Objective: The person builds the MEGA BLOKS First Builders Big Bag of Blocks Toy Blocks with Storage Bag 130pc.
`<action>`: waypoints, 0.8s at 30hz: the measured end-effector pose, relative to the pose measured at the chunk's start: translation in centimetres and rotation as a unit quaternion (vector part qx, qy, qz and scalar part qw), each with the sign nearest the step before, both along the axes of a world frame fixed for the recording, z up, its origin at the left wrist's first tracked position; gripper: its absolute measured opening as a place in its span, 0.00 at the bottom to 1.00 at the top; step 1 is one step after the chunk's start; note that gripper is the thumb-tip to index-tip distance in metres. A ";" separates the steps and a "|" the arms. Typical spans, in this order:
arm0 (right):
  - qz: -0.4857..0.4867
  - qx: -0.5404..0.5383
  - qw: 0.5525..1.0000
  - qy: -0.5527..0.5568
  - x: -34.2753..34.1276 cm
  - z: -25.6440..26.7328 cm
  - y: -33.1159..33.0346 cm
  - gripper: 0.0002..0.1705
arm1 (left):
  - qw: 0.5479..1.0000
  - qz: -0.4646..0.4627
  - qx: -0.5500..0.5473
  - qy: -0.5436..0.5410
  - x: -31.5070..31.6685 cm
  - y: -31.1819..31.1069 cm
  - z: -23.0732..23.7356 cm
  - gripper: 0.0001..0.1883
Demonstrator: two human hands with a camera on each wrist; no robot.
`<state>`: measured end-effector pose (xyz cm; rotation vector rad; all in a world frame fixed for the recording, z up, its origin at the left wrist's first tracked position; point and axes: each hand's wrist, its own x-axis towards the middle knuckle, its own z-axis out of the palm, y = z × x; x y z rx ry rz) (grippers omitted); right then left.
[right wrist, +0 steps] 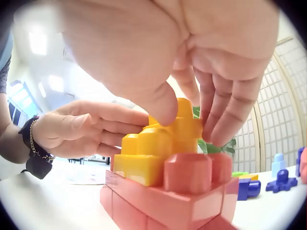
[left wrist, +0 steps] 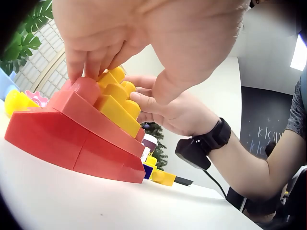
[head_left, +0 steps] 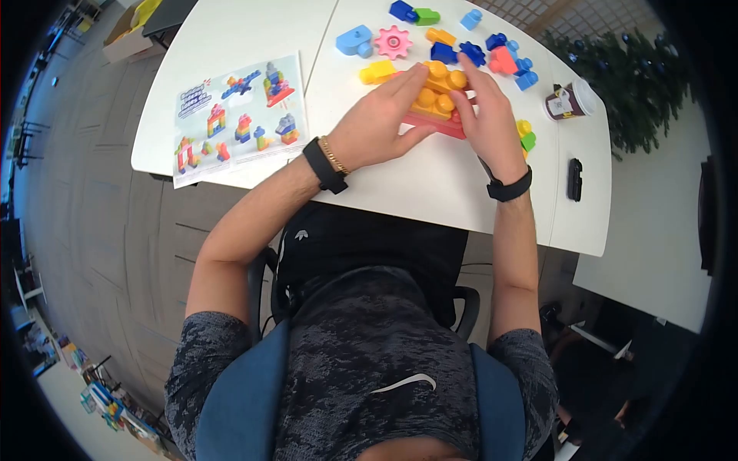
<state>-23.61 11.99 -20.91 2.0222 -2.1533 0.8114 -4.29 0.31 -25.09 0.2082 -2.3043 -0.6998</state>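
Note:
A red boat-shaped base of large toy building blocks point(left wrist: 53, 139) stands on the white table, its stud showing at one end. On top of it lies a lower yellow block point(right wrist: 139, 167), with an upper yellow block point(right wrist: 184, 127) stacked over that. My right hand point(head_left: 493, 127) pinches the upper yellow block, thumb on the near side and fingers on the far side. My left hand point(head_left: 377, 127) reaches to the other side of the stack, its fingers straight along the red base and yellow blocks. In the left wrist view its thumb stands off the blocks.
A printed picture sheet of block models point(head_left: 238, 115) lies at the left. Loose blocks are spread behind the stack, among them a pink gear point(head_left: 393, 42), a light blue block point(head_left: 354, 41) and a coral block point(head_left: 503, 61). To the right stand a paper cup point(head_left: 567, 101) and a small black object point(head_left: 575, 180).

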 end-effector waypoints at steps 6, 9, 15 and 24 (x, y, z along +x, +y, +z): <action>-0.017 -0.084 0.981 -0.176 1.9 -2.1 1.1 0.37 | 0.998 0.003 0.051 -0.022 0.3 0.7 -0.1 0.47; 0.001 -0.075 0.983 -0.169 2.7 -2.0 1.7 0.43 | 0.999 0.014 0.032 -0.019 0.1 0.9 -0.3 0.47; -0.002 -0.068 0.981 -0.179 2.7 -3.2 1.7 0.47 | 0.999 0.042 0.007 0.004 -0.7 1.0 -0.9 0.49; -0.019 -0.087 0.975 -0.204 2.7 -3.6 1.6 0.45 | 0.997 0.075 0.014 0.032 -1.6 1.2 -0.8 0.45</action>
